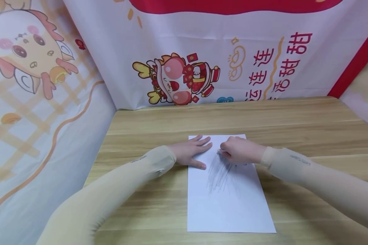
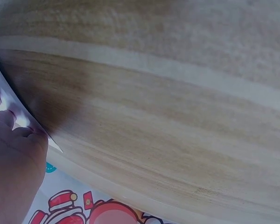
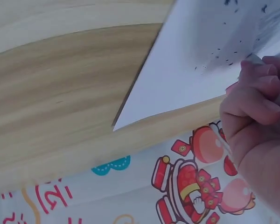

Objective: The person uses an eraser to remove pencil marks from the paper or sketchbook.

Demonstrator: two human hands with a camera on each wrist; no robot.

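A white sheet of paper (image 1: 228,212) lies on the wooden table, with grey pencil shading (image 1: 218,175) smeared across its upper half. My left hand (image 1: 190,152) rests on the sheet's upper left part, fingers spread. On the upper right, my right hand (image 1: 243,149) pinches a small eraser (image 3: 255,59) against the shaded area. Most of the eraser is hidden by the curled fingers; only a pale greyish end shows in the right wrist view. Dark eraser crumbs (image 3: 227,60) are scattered on the paper beside that hand.
The wooden table (image 1: 147,207) extends around the paper on all sides. A printed cloth (image 1: 184,41) with a cartoon figure and red characters hangs behind its far edge. Another patterned cloth (image 1: 49,112) hangs along the left.
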